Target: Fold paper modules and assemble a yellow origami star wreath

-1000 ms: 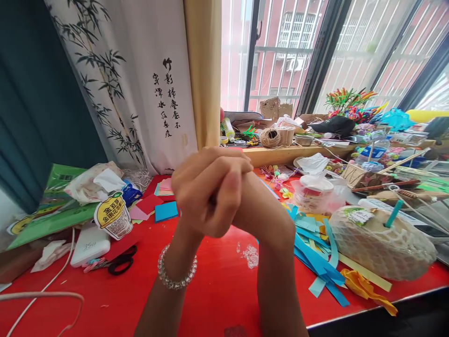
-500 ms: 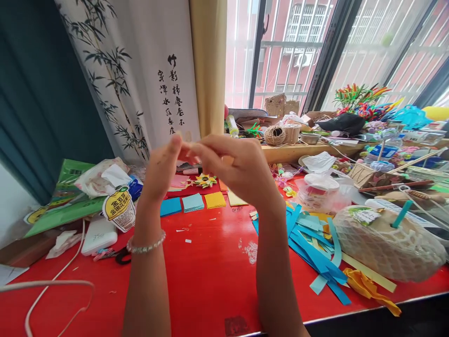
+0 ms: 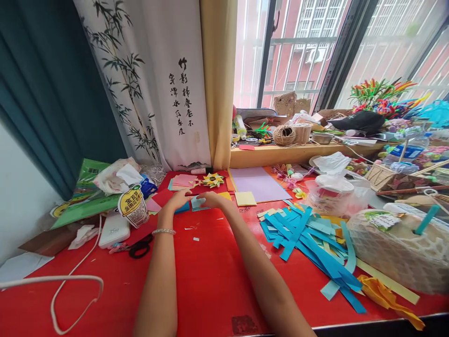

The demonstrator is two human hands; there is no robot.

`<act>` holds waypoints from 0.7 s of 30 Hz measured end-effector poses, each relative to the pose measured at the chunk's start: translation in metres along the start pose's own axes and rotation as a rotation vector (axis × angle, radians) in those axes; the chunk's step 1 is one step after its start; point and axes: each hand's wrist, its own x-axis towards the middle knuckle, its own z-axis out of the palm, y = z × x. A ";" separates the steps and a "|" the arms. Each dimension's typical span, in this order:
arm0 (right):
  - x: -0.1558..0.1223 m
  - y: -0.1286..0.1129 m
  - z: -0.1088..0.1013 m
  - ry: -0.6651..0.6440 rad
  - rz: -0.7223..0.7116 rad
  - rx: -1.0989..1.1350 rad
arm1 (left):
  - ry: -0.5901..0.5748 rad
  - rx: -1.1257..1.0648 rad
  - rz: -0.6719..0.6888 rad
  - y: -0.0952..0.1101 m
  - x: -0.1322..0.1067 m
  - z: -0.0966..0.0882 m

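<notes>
Both arms stretch forward over the red table to a row of small square paper stacks. My left hand (image 3: pixel 178 201) lies over the dark blue paper stack (image 3: pixel 182 208), its fingers extended and pointing right. Across from it, my right hand (image 3: pixel 213 200) has its fingers stretched out over the light blue paper stack (image 3: pixel 198 204). Whether the fingertips touch the paper cannot be made out. A pale yellow stack (image 3: pixel 245 199) sits to the right of my right hand. Just behind the hands is a yellow-green folded paper ring (image 3: pixel 213 179), with pink paper sheets (image 3: pixel 184 181) beside it.
Blue paper strips (image 3: pixel 301 229) spread on the right, near a net-wrapped coconut (image 3: pixel 396 243) with a straw. Black-handled scissors (image 3: pixel 141 248), a white power bank (image 3: pixel 115 231) and a cable (image 3: pixel 75 277) lie left. Lilac paper (image 3: pixel 261 182) lies behind; a cluttered wooden ledge (image 3: pixel 266 156) runs along the window.
My hands were raised together with fingers meeting in front of my view. Now they have lowered and moved forward to the paper stacks, slightly apart. The view has shifted a little left.
</notes>
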 end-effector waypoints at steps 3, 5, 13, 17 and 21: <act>0.008 0.008 0.012 -0.092 -0.019 -0.009 | -0.070 -0.009 0.028 -0.003 0.005 0.002; 0.011 0.014 0.014 -0.122 -0.029 -0.002 | -0.120 -0.013 0.036 -0.003 0.005 0.003; 0.012 0.032 0.020 -0.117 -0.081 0.124 | -0.229 -0.040 0.059 0.005 0.005 0.005; 0.011 0.036 0.021 -0.119 -0.097 0.201 | -0.239 -0.046 0.056 0.010 0.005 0.003; 0.009 0.038 0.022 -0.114 -0.091 0.260 | -0.249 -0.033 0.045 0.012 0.004 0.002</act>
